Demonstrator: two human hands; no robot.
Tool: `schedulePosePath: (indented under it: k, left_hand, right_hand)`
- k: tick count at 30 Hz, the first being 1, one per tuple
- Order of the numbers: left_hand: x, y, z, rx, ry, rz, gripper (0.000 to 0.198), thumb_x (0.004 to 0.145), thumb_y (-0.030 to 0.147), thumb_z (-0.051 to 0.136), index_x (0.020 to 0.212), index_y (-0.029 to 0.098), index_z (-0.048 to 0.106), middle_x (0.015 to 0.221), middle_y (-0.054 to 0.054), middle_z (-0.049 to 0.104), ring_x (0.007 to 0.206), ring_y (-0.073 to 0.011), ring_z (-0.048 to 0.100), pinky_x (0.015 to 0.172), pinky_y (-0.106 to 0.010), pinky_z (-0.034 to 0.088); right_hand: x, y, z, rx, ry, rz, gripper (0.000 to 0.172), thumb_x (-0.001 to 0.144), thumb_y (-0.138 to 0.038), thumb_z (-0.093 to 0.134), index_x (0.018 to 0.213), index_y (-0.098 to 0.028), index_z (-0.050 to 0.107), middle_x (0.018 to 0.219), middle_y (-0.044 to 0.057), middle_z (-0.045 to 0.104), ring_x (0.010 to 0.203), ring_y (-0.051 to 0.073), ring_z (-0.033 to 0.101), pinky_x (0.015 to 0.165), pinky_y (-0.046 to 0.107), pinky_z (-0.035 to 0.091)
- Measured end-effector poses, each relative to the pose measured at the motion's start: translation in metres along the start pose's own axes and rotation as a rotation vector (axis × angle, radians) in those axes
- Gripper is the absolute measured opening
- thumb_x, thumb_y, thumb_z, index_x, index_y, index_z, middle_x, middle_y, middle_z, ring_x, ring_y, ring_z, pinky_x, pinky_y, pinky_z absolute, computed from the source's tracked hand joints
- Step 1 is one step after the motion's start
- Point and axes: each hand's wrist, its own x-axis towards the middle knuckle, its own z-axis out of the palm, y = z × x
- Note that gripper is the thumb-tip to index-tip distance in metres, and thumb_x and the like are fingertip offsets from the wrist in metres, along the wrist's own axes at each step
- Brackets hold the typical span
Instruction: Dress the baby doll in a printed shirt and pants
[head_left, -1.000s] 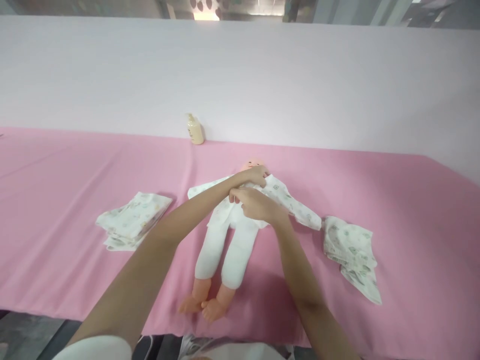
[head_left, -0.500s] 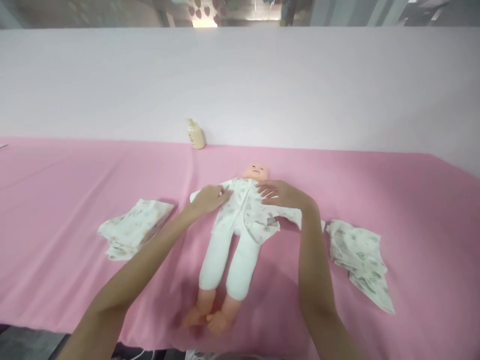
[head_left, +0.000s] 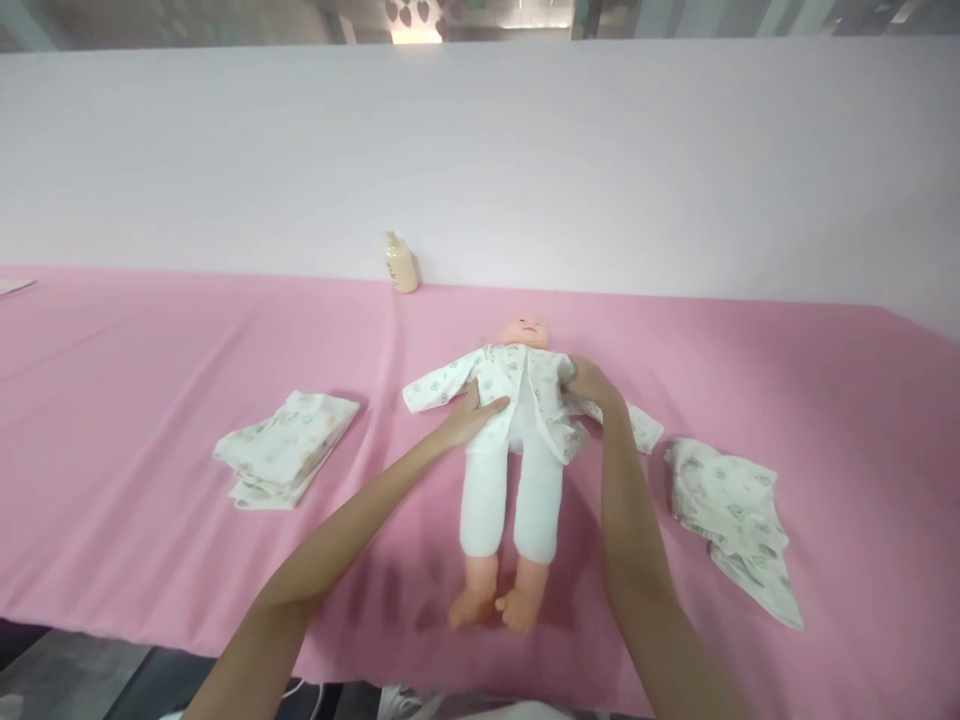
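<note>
At the middle of the pink table [head_left: 150,350], the doll [head_left: 512,490] lies face up. Its printed jacket [head_left: 510,375] is pressed flat under the left hand [head_left: 471,413], fingers released, and one front flap is pinched by the right hand [head_left: 589,383]. That flap is best drawn across evenly.

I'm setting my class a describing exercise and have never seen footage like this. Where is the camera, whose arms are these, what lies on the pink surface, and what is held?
There is no machine here: a person works bare-handed. The one camera sits on their head and looks down along both arms. On the pink cloth a doll lies face up in white trousers. The left hand rests flat on its printed jacket. The right hand appears to have a grip on the jacket's open flap. Nearby lie a folded pile, a loose cloth and a small bottle.
</note>
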Motion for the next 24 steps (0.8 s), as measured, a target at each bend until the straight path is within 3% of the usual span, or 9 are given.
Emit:
schedulePosePath:
  k: [3,6,8,10,12,14,17,20,24]
  left_hand:
    - [0.013,-0.003,0.012,-0.065,0.087,0.029,0.074,0.084,0.052,0.049,0.143,0.019,0.021,0.15,-0.01,0.028,0.138,-0.0212,0.028,0.112,-0.033,0.028]
    - [0.018,-0.006,0.018,-0.028,0.216,0.045,0.072,0.082,0.05,0.053,0.14,0.019,0.026,0.146,-0.012,0.034,0.135,-0.0231,0.033,0.109,-0.036,0.03]
    - [0.016,-0.005,0.018,0.102,0.347,0.088,0.069,0.078,0.048,0.06,0.135,0.019,0.035,0.14,-0.012,0.04,0.131,-0.0251,0.034,0.108,-0.039,0.03]
    - [0.015,0.0,0.016,0.266,0.42,0.179,0.05,0.077,0.044,0.061,0.121,0.022,0.05,0.128,-0.008,0.05,0.124,-0.0246,0.04,0.106,-0.039,0.031]
    - [0.016,0.009,0.016,0.406,0.377,0.278,0.029,0.08,0.043,0.057,0.099,0.022,0.06,0.11,-0.005,0.058,0.111,-0.0225,0.048,0.101,-0.037,0.034]
    - [0.019,0.021,0.019,0.532,0.3,0.3,0.028,0.08,0.047,0.055,0.087,0.02,0.06,0.096,-0.006,0.058,0.099,-0.0229,0.051,0.094,-0.037,0.039]
    - [0.024,0.037,0.025,0.73,0.202,0.242,0.029,0.075,0.045,0.059,0.086,0.018,0.057,0.093,-0.01,0.056,0.095,-0.0283,0.052,0.082,-0.039,0.043]
    - [0.025,0.046,0.025,0.792,0.119,0.166,0.019,0.076,0.031,0.054,0.089,0.017,0.054,0.093,-0.012,0.056,0.094,-0.0313,0.053,0.072,-0.038,0.043]
    - [0.026,0.046,0.014,0.604,0.046,0.183,0.027,0.075,0.014,0.044,0.101,0.017,0.051,0.081,-0.007,0.058,0.079,-0.0233,0.056,0.067,-0.033,0.042]
  right_hand:
    - [0.004,-0.006,0.005,-0.022,0.15,0.054,0.052,0.075,-0.007,0.045,0.126,-0.015,0.047,0.125,0.015,0.053,0.117,0.028,0.048,0.096,0.038,0.038]
    - [0.0,-0.013,0.001,-0.034,0.235,0.089,0.058,0.074,-0.007,0.047,0.131,-0.013,0.042,0.133,0.019,0.044,0.12,0.03,0.045,0.098,0.042,0.037]
    - [-0.007,-0.018,-0.01,0.017,0.274,0.074,0.054,0.075,-0.015,0.053,0.129,-0.012,0.044,0.128,0.019,0.048,0.114,0.027,0.05,0.093,0.038,0.041]
    - [-0.017,-0.025,-0.021,0.135,0.257,0.041,0.04,0.077,-0.028,0.057,0.114,-0.013,0.053,0.111,0.014,0.059,0.098,0.022,0.059,0.082,0.033,0.047]
    - [-0.024,-0.034,-0.028,0.253,0.131,0.019,0.027,0.078,-0.039,0.057,0.09,-0.016,0.058,0.087,0.007,0.064,0.076,0.018,0.062,0.067,0.029,0.049]
    - [-0.029,-0.044,-0.027,0.245,-0.046,0.006,0.027,0.077,-0.043,0.058,0.07,-0.017,0.055,0.066,0.004,0.062,0.058,0.015,0.059,0.055,0.026,0.046]
    - [-0.029,-0.06,-0.016,0.056,-0.188,-0.015,0.029,0.074,-0.031,0.06,0.052,-0.018,0.046,0.046,0.002,0.053,0.044,0.014,0.053,0.05,0.026,0.041]
    - [-0.028,-0.07,-0.008,0.011,-0.209,-0.072,0.029,0.075,-0.019,0.052,0.049,-0.019,0.039,0.042,0.0,0.048,0.042,0.013,0.05,0.051,0.025,0.039]
    - [-0.027,-0.072,-0.009,0.226,-0.065,-0.198,0.029,0.083,-0.026,0.045,0.058,-0.02,0.033,0.05,-0.005,0.041,0.046,0.009,0.044,0.049,0.022,0.034]
